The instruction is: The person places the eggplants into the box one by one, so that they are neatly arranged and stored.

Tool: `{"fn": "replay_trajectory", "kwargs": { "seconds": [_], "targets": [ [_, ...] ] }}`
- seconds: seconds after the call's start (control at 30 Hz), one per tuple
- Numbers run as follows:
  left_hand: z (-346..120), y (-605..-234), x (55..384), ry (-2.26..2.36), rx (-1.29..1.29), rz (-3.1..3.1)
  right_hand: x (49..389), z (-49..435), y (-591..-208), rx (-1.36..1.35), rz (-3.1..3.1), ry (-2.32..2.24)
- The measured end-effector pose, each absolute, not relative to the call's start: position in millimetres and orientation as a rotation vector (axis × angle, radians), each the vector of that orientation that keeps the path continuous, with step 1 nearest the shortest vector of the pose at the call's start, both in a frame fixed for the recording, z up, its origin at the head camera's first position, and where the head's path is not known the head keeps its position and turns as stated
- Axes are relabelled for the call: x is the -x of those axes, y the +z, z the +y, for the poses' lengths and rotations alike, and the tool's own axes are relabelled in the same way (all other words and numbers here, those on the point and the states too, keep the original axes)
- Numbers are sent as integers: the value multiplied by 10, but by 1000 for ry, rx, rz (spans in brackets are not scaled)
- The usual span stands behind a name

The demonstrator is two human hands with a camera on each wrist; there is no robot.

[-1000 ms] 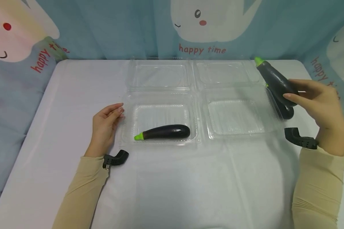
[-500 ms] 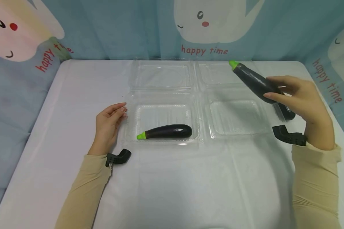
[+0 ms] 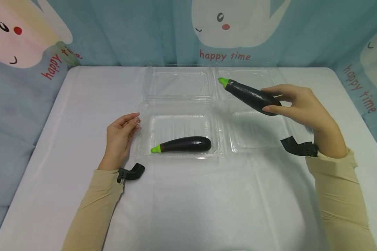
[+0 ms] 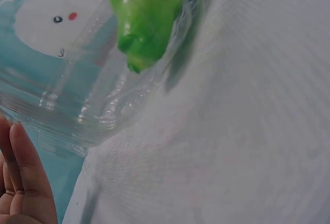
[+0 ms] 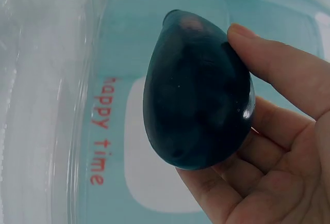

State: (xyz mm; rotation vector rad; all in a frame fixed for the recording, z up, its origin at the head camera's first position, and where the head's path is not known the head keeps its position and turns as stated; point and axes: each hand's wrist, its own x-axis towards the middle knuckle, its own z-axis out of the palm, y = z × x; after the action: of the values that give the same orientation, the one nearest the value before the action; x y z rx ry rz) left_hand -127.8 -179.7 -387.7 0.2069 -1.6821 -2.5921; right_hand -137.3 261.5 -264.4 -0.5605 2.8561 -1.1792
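Note:
In the head view my right hand [image 3: 304, 104] grips an eggplant [image 3: 251, 96] by its thick end, holding it above the right clear plastic container [image 3: 254, 148]. Its green stem points left. Thumb and fingers [image 5: 278, 64] wrap that dark end in the right wrist view. My left hand [image 3: 120, 137] pinches the left edge of the left clear plastic container [image 3: 176, 108]. A second eggplant [image 3: 185, 144] lies along the near side inside that container, green end to the left. The left wrist view has the green stem [image 4: 147, 17] close up and my fingertips [image 4: 20, 136] at the rim.
Both containers have their lids [image 3: 179, 83] folded back toward the far edge of the white table [image 3: 188, 205]. A blue curtain [image 3: 138, 31] with printed figures hangs behind. Another eggplant, seen earlier right of the containers, is almost wholly hidden by my right hand.
My right hand has carried its eggplant leftward from the right side to above the right container, the eggplant turning closer to level. My left hand stays at the left container's edge.

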Motion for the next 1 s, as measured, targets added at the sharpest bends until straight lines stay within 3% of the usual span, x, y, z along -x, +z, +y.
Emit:
{"fn": "replay_trajectory", "kwargs": {
  "seconds": [0.23,1.0],
  "targets": [
    [-1787,-3877,1284,-2602,-209,-1678,1396,2473,-2612,762,2849,-1108],
    [-1789,-3872,1277,-2618,-224,-1666,1478,2120,-2571,917,2721,-968]
  ]
}}
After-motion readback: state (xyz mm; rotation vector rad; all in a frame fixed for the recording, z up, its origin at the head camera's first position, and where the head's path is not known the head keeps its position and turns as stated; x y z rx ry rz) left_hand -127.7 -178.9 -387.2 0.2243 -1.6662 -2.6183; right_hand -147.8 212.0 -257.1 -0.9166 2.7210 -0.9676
